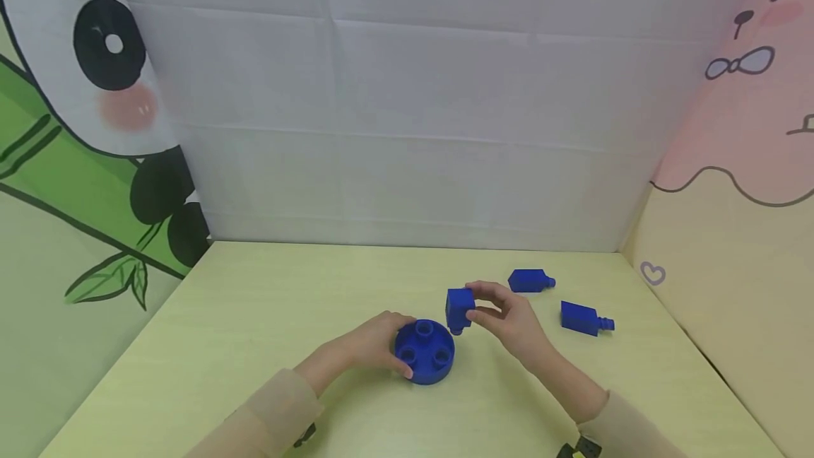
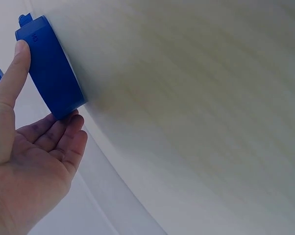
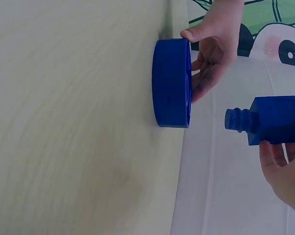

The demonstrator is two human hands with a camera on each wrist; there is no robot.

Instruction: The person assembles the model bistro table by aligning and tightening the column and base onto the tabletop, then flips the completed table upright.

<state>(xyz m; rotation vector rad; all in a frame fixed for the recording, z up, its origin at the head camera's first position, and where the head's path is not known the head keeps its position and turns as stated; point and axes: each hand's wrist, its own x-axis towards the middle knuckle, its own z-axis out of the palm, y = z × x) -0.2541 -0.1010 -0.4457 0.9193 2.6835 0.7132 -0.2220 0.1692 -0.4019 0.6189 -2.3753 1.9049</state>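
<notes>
A round blue base (image 1: 432, 374) with three raised sockets inside its rim lies on the table. My left hand (image 1: 378, 342) grips it by the side, thumb at the near edge and fingers at the far edge. In the left wrist view the thumb presses the wall of the base (image 2: 52, 68). My right hand (image 1: 511, 320) pinches a blue square block with a ridged peg (image 1: 459, 308), held upright just right of the base. Its peg points down, and in the right wrist view the peg of the block (image 3: 240, 120) is apart from the base (image 3: 171, 83).
Two more blue blocks with ridged pegs lie on the table to the right, one farther back (image 1: 528, 280) and one nearer (image 1: 580, 318). A white cloth (image 1: 413, 126) hangs behind the table (image 1: 286, 281). Printed panels stand at both sides.
</notes>
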